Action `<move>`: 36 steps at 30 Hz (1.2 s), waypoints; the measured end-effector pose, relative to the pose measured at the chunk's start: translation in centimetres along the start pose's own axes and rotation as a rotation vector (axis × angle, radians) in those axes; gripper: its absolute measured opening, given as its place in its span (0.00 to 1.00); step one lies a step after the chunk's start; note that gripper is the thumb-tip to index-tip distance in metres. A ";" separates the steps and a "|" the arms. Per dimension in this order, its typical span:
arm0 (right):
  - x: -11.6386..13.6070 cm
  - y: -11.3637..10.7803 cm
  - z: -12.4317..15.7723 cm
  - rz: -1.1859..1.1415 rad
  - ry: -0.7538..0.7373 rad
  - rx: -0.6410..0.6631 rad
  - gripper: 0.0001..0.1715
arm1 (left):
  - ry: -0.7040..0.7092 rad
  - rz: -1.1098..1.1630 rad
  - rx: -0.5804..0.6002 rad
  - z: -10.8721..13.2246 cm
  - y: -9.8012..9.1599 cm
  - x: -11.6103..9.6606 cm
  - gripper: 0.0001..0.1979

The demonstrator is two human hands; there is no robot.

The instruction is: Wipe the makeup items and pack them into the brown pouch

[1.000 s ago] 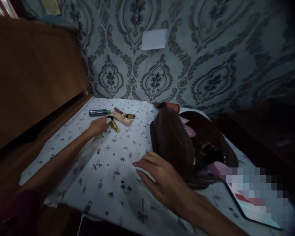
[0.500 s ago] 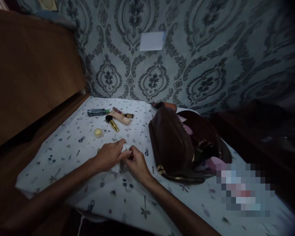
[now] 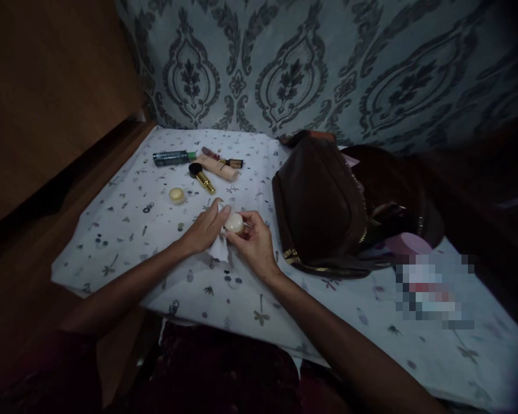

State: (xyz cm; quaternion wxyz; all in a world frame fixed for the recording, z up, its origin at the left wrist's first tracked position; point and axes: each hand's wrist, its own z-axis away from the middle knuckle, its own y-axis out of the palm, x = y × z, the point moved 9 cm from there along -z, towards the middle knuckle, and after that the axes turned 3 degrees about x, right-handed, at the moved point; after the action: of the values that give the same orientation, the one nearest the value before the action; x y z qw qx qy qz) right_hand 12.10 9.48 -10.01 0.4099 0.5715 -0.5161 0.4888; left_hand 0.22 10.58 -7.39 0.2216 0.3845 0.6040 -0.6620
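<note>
A small round cream jar (image 3: 234, 223) with a pale top sits in my right hand (image 3: 255, 244), pinched between the thumb and fingers. My left hand (image 3: 206, 229) grips a white tissue (image 3: 219, 248), which touches the near side of the jar. Both hands are close together above the printed cloth (image 3: 246, 299). Beyond them lie a little yellow-lidded pot (image 3: 176, 195), a makeup brush (image 3: 202, 177) with a gold handle, a beige tube (image 3: 219, 168), a dark bottle (image 3: 171, 158) with a green end, and a black-and-gold tube (image 3: 233, 163).
To the right stands an open brown leather bag (image 3: 322, 204) with a pink item (image 3: 409, 244) at its mouth. A blurred-out packet (image 3: 434, 290) lies beside it. Wooden furniture (image 3: 60, 86) borders the left, and a patterned wall (image 3: 242, 69) rises behind.
My view has tilted down. The round jar, hidden between my hands before, now shows in my right hand. My hands have parted slightly, with the tissue still in the left.
</note>
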 end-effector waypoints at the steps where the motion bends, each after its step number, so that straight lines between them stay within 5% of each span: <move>1: 0.1 -0.2 -0.1 0.005 -0.004 -0.007 0.21 | 0.024 -0.014 0.027 0.1 0.2 -0.2 0.16; 6: 0.0 -0.6 -0.4 0.166 -0.033 0.005 0.15 | 0.098 -0.136 0.141 0.4 1.0 -0.6 0.17; 14: -0.1 -0.8 -0.5 0.537 -0.132 0.032 0.16 | 0.179 -0.480 0.131 0.2 0.8 -0.8 0.15; 16: 0.2 -0.8 -0.5 0.614 -0.171 0.039 0.13 | 0.142 -0.562 0.112 -0.5 -0.2 -0.5 0.16; 20: 0.5 -0.7 -0.4 0.674 -0.168 0.066 0.13 | -0.048 -0.761 -0.062 -3.9 -5.8 0.5 0.19; 23: 0.6 -0.5 -0.1 0.698 -0.183 0.076 0.17 | -0.095 -0.836 -0.074 -7.2 -8.9 1.3 0.22; 28: 0.8 -0.2 0.4 0.698 -0.209 0.079 0.20 | -0.101 -0.877 0.112 -10.2 -9.0 3.2 0.28; 32: 1.0 -0.1 0.4 0.669 -0.197 0.118 0.19 | -0.026 -0.805 0.065 -10.6 -8.9 2.9 0.22; 36: 0.8 -0.1 0.4 0.636 -0.152 0.139 0.20 | -0.103 -0.741 0.011 -11.0 -9.7 2.9 0.18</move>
State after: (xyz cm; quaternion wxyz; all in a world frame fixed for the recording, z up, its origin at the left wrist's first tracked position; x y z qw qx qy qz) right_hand 12.29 8.92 -9.27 0.1571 0.4430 -0.6632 0.5825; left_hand -6.19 23.41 -3.26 -0.0050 0.1071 0.6867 -0.7190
